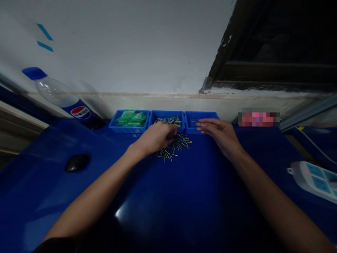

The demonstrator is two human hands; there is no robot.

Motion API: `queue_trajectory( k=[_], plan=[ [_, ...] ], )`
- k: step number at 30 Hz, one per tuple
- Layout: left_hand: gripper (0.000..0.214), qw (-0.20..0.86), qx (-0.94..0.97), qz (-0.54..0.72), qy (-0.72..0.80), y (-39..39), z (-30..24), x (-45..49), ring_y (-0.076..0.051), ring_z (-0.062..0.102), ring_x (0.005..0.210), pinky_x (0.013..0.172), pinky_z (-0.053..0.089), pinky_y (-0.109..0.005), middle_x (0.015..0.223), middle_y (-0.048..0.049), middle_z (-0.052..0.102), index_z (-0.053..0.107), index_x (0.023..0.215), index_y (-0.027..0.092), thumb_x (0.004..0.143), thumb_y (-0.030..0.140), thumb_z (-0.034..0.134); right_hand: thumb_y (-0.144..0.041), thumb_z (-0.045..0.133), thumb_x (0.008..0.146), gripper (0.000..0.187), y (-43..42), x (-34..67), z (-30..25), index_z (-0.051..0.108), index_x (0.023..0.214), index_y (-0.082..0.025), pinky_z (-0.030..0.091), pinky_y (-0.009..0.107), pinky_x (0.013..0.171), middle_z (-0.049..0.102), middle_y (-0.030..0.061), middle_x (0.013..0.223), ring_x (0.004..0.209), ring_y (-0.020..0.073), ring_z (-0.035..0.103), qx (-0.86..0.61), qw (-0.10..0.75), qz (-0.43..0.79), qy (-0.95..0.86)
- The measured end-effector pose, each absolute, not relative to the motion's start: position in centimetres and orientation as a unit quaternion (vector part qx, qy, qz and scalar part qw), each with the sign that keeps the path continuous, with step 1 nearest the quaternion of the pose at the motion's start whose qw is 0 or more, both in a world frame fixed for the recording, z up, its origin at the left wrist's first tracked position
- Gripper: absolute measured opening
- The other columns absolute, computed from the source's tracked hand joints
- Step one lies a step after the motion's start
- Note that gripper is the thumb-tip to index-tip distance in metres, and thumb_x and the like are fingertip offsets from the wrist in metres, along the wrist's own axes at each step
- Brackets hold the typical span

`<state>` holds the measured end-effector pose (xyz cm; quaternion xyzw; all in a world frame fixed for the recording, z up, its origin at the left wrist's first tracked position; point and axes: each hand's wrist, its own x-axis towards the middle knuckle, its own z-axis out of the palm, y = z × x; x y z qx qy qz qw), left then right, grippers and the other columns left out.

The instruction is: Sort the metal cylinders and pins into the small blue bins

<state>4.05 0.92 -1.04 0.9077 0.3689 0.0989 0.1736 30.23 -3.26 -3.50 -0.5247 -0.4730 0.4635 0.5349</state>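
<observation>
My left hand (160,135) is curled, fingers down, over the upper edge of a pile of thin metal pins (181,141) with brass-coloured parts; its fingertips and anything in them are hidden. My right hand (221,133) reaches over the front of the right blue bin (213,115), fingers pressed together. A few thin pins (194,120) show by those fingertips, but I cannot tell whether one is held. Behind my left hand, the middle blue bin (155,113) holds short grey metal cylinders (176,121). Green plastic packets (131,118) fill the left blue bin (113,123).
A Pepsi bottle (63,100) leans in view at the back left, with a black computer mouse (77,162) nearer me. On the right lies a white power strip (313,179) with a red light. The wall (147,52) rises right behind the bins on the blue table (168,196).
</observation>
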Motion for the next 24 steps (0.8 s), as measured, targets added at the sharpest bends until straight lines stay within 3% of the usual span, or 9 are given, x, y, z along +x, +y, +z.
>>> queue_trajectory(
  k=[5, 14, 24],
  plan=[
    [0.016, 0.081, 0.907, 0.019, 0.413, 0.3, -1.8, 4.7, -0.022, 0.069, 0.074, 0.063, 0.042, -0.031, 0.085, -0.0085, 0.073, 0.072, 0.100, 0.018, 0.090, 0.011, 0.062, -0.037, 0.088, 0.075, 0.027, -3.1, 30.8, -3.6, 0.084, 0.100, -0.028, 0.061, 0.042, 0.084, 0.084, 0.0061, 0.106, 0.093, 0.0247, 0.077, -0.548, 0.553, 0.442, -0.445],
    [0.023, 0.099, 0.901, 0.024, 0.421, -0.2, -2.7, 5.6, -0.021, 0.065, 0.067, 0.061, 0.037, -0.032, 0.080, -0.0082, 0.069, 0.070, 0.106, 0.017, 0.090, 0.009, 0.056, -0.035, 0.087, 0.076, 0.020, -3.3, 30.3, -3.6, 0.083, 0.094, -0.028, 0.058, 0.036, 0.075, 0.084, 0.0047, 0.101, 0.084, 0.0205, 0.075, -0.538, 0.529, 0.468, -0.460],
    [0.033, 0.165, 0.907, 0.191, 0.338, 0.5, -1.8, 4.8, -0.018, 0.069, 0.084, 0.076, 0.051, -0.032, 0.096, -0.0059, 0.074, 0.067, 0.114, 0.017, 0.086, 0.005, 0.056, -0.035, 0.085, 0.078, 0.019, -3.4, 30.1, -3.4, 0.082, 0.096, -0.027, 0.058, 0.036, 0.074, 0.084, 0.0039, 0.091, 0.080, 0.0198, 0.075, -0.530, 0.481, 0.493, -0.495]
  ],
)
